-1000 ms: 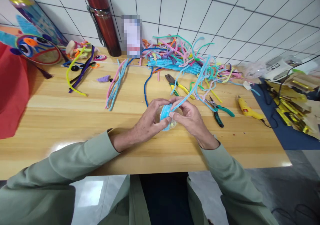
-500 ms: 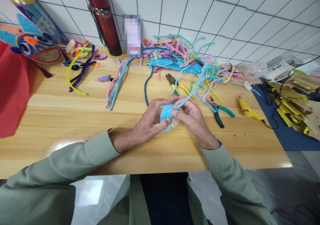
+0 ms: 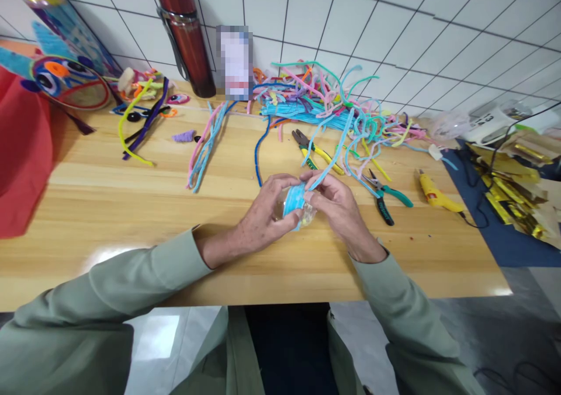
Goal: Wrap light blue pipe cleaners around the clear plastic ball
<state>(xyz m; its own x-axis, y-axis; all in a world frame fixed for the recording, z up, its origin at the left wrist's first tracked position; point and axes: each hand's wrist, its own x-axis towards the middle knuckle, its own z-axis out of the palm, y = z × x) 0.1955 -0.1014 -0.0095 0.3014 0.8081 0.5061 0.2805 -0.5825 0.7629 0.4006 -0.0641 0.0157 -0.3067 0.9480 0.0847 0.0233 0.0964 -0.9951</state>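
Note:
My left hand [image 3: 272,209] is closed around a small clear plastic piece [image 3: 309,215] with light blue pipe cleaner wound round its middle [image 3: 293,200]. Its thumb presses the near side of the winding. On the right side of the piece, my right hand [image 3: 335,203] pinches a light blue pipe cleaner [image 3: 328,173], whose long free part slants up and away towards the pile. Both hands are just above the table, and the fingers partly hide the plastic piece. Beyond them lie yellow-handled pliers [image 3: 322,154], with teal-handled pliers [image 3: 385,197] to the right.
A tangled pile of pipe cleaners [image 3: 307,111] runs along the tiled wall. Left of it stand a red flask [image 3: 186,38] and a blurred upright panel [image 3: 235,62]. A yellow glue gun [image 3: 436,193] lies right, near gold foil [image 3: 512,190]. A decorated owl-like piece [image 3: 65,82] sits far left.
The wound piece has turned slightly in my hands, and more clear plastic shows beside the blue. The pinched pipe cleaner's free part has swung a little. The view has shifted slightly.

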